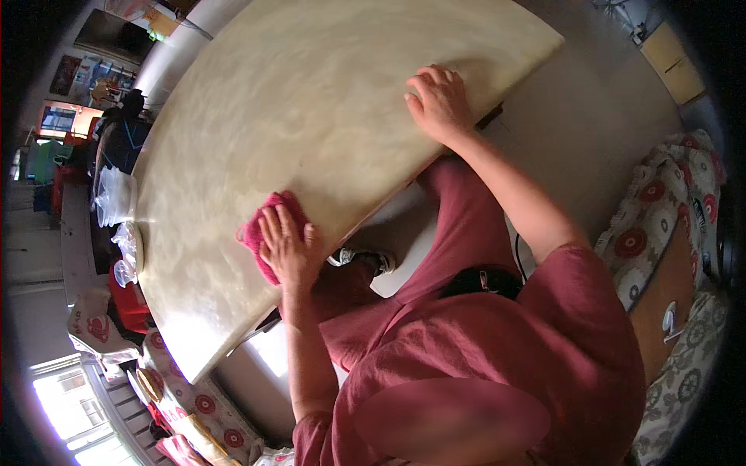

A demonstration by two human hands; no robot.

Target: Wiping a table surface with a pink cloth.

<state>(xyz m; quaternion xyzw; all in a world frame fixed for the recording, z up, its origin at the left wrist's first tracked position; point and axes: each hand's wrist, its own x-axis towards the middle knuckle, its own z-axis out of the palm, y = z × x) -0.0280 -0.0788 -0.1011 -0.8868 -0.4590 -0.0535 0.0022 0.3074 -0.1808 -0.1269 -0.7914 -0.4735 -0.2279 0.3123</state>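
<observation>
A crocheted or knitted pink cloth [257, 247] with a small loop lies on the pale, marbled tabletop [326, 76], near its front edge. My left hand [287, 247] presses flat on this cloth, fingers forward and thumb to the side. Farther right, my right hand [438, 102] rests on the tabletop close to the edge, its fingers bent and somewhat apart; nothing shows in it, though its palm is hidden. The tabletop has a curved far side and a straight side towards me, and light glares off its lower left part.
Clear plastic containers [115, 197] and a lidded bowl [129, 250] stand beyond the table's left rim. A red stool [129, 300] is below them. Patterned fabric covers a seat [644, 227] at right, where a small white object [670, 317] lies. My legs are under the near edge.
</observation>
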